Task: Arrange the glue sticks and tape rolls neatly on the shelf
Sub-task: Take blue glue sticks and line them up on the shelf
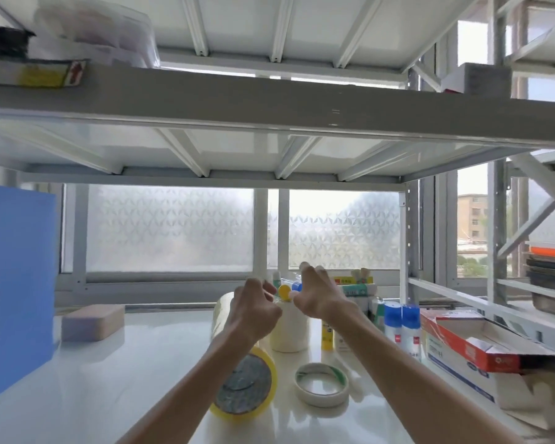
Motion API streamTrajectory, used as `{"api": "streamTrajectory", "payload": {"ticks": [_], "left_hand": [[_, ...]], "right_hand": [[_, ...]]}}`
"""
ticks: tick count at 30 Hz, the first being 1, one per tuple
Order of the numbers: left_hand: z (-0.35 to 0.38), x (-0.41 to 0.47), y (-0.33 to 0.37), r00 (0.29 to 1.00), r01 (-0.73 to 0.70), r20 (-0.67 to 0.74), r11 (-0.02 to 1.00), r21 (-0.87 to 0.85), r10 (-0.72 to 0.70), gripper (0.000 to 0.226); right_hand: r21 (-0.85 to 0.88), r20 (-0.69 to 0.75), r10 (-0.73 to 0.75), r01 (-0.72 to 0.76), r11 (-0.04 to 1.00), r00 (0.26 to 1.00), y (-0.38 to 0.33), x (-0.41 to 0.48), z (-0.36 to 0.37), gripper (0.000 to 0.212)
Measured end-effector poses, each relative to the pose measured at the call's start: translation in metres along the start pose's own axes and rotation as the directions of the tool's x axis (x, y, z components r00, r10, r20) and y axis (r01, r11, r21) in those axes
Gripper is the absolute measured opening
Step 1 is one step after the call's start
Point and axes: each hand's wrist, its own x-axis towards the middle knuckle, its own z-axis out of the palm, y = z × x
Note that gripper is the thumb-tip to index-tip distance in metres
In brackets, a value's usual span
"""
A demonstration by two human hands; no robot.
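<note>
Yellow tape roll (244, 384), hands (285, 302) above stacked rolls (289, 328)

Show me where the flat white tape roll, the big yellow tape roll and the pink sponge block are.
flat white tape roll (321, 384): head view, on the near rim of the ring.
big yellow tape roll (244, 386): head view, on its round end face.
pink sponge block (92, 321): head view, on its front side.
</note>
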Motion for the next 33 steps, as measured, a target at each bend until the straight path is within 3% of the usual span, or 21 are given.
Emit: {"api": "streamTrajectory", "payload": {"ticks": [4,7,10,12,14,17,23,28,33], "left_hand": [[0.006,0.001,-0.006,0.999,-0.039,0.018,0.999,-0.017,0.04,0.03],[0.004,0.0,-0.007,0.997,-0.079,0.015,0.997,-0.008,0.079,0.035],[0.004,-0.002,-0.002,0.977,-0.214,-0.008,0.976,0.048,0.215,0.053],[0.008,-0.005,0.005,0.958,-0.287,0.004,0.955,0.072,0.287,0.063],[0.016,-0.008,0.016,0.944,-0.326,0.054,0.945,0.021,0.325,0.062],[0.033,-0.023,0.042,0.934,-0.316,0.117,0.933,-0.173,0.338,0.033],[0.087,-0.062,0.085,0.854,-0.203,0.337,0.851,-0.485,0.396,0.018],[0.117,-0.075,0.097,0.888,-0.211,0.287,0.873,-0.44,0.359,0.035],[0.121,-0.07,0.073,0.967,-0.089,0.198,0.939,-0.333,0.162,0.049]], "right_hand": [[-0.153,0.006,-0.058,0.058,0.986,0.998,-0.004,0.017,0.013,0.008],[-0.077,-0.098,-0.059,0.052,0.996,0.993,-0.003,0.02,0.005,0.007],[0.07,-0.261,-0.052,0.073,0.995,0.964,0.0,0.011,-0.028,0.025],[0.089,-0.276,-0.082,0.11,0.99,0.958,0.004,-0.004,-0.059,0.028],[0.052,-0.25,-0.137,0.155,0.987,0.959,0.01,-0.025,-0.089,0.023],[-0.022,-0.16,-0.191,0.19,0.981,0.968,0.023,-0.061,-0.126,0.016],[-0.171,-0.012,-0.071,0.068,0.983,0.997,0.072,-0.105,-0.173,0.019],[-0.246,0.06,0.051,-0.035,0.969,0.997,0.117,-0.116,-0.188,0.018],[-0.269,0.091,0.094,-0.066,0.961,0.991,0.149,-0.105,-0.166,0.017]]}}
